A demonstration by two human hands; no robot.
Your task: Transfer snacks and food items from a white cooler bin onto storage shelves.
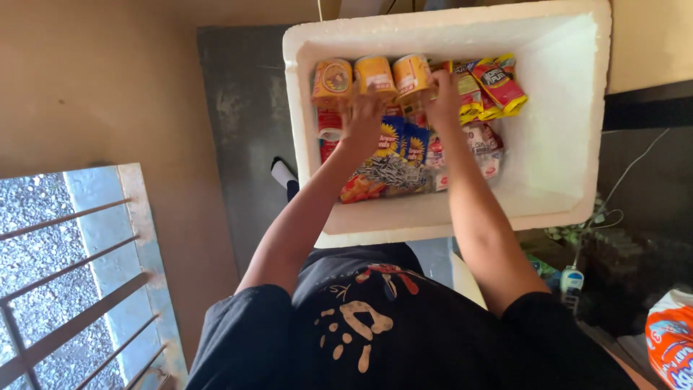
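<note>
Left fingers: hidden behind the back of the left hand [363, 115], down among the packets below the cups; grip cannot be told.
Right fingers: right hand [442, 101] curls at the rightmost orange cup [412, 75]; whether it grasps is unclear.
Cups: three orange cups in a row along the far wall.
Packets: blue sunflower-print packets [404, 141] between the wrists; red and yellow packets [498, 85] to the right.
Box: white foam box [563, 144], near wall hidden partly by forearms.
Cut off: orange bag [670, 339] at the frame edge.
</note>
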